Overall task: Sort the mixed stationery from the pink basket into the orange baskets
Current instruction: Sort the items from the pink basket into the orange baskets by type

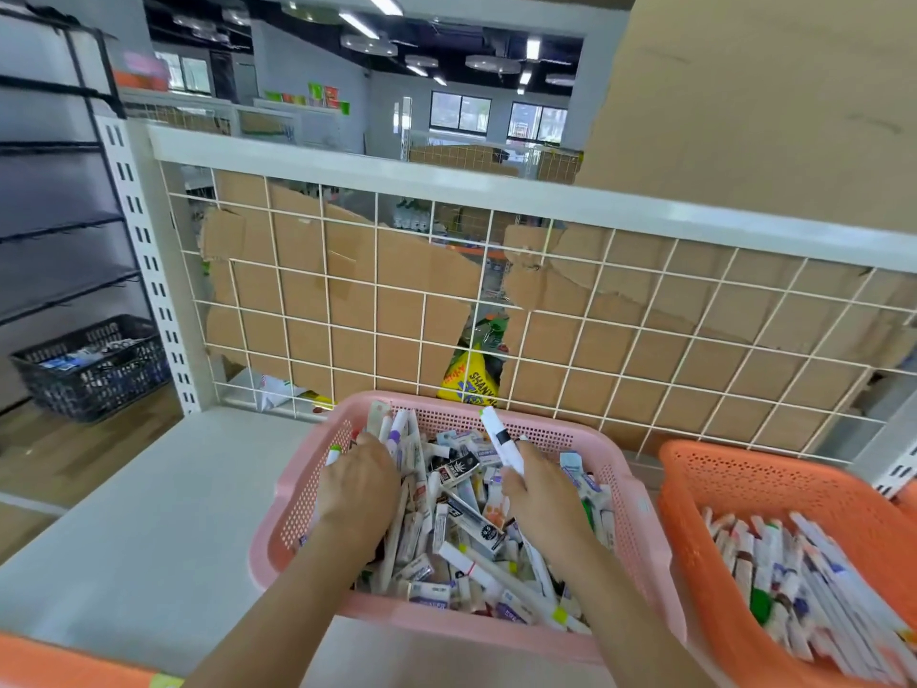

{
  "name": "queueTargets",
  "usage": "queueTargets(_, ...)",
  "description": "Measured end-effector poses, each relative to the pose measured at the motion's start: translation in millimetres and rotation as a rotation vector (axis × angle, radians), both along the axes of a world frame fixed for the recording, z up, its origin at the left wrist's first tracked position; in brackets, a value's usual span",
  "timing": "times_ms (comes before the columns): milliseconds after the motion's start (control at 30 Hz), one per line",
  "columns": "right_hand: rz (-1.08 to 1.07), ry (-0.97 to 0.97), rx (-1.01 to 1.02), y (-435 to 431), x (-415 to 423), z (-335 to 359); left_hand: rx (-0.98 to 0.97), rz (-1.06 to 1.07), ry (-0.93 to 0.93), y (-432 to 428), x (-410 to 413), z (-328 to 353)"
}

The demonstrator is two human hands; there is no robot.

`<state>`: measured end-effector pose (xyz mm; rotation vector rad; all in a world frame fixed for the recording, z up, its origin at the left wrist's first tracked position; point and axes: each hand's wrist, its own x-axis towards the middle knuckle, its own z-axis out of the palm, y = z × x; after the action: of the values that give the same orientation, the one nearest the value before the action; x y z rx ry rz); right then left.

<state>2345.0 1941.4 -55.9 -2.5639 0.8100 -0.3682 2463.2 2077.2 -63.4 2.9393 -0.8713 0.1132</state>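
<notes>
White worktop [163,513] backed by a wire grid panel [595,310]; torn cardboard [347,290] behind the grid blocks most of what lies past it. A yellow printed packet [474,379] shows through one gap, its lettering only partly legible. Pink basket [297,489] sits mid-worktop against the grid, heaped with mixed stationery [461,528]: small boxed pieces, pens and markers, labels too blurred to read. Both hands are inside this basket, apart, one on each side of the heap. Left hand [358,486] is palm down at the basket's left side, its fingers buried among the items and out of sight. A green-capped pen [333,455] pokes out just beside it; cannot tell whether the hand grips it or anything else. Right hand [541,494] is clamped on a white marker [501,439] with a black band, which is tilted up and left above the heap. Orange basket [744,489] stands just to the right of the pink one, cut off by the frame edge, with long pens [804,578] lying roughly parallel inside. A sliver of a second orange basket [59,662] shows at the lower left corner, contents hidden. Black crate [94,369] sits on the wooden floor at far left, contents indistinct.
</notes>
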Motion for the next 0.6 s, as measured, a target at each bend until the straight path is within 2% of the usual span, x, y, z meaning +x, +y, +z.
queueTargets(167,-0.075,-0.064,0.009,-4,-10,8,-0.129,0.032,0.021,6,2,0)
queueTargets(333,-0.138,-0.15,-0.089,-17,-41,19,-0.494,-0.021,0.099,14,3,7)
queueTargets(600,-0.402,-0.285,-0.048,-57,-117,26,-0.728,0.007,0.136,9,-3,26)
